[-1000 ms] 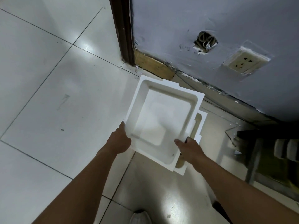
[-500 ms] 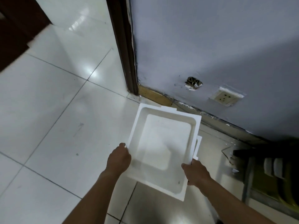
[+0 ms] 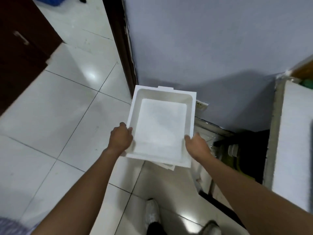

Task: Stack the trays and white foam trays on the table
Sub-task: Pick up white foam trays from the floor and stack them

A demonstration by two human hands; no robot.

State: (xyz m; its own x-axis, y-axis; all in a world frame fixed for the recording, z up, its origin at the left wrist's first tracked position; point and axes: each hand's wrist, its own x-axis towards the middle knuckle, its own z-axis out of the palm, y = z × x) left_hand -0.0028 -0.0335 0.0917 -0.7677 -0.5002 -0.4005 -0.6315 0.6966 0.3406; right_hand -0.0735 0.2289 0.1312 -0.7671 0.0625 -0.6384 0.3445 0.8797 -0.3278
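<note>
Now lifted clear of the tiled floor (image 3: 50, 126), a white foam tray (image 3: 160, 126) is held level between a person's two hands in front of a grey-blue wall (image 3: 203, 48). The left hand (image 3: 120, 138) grips the tray's near left rim with curled fingers; the right hand (image 3: 197, 146) clasps the near right rim, thumb over the edge and fingers hidden beneath. A second foam tray (image 3: 168, 166) rides underneath, with only a sliver showing past the near edge. A second ago the pair was held low by the skirting, the lower tray jutting out to the right and the wall socket (image 3: 200, 105) well above them. Since then the trays have come up, so that the socket peeps out just behind the top tray's far right corner, and the lower tray has slid almost squarely under the upper one. A pale-topped surface (image 3: 294, 133), probably the table, has also come into view at far right, well apart from the trays. By that reading the pick-up is done and the carry is under way; setting the pair down on the table is still to come.
</note>
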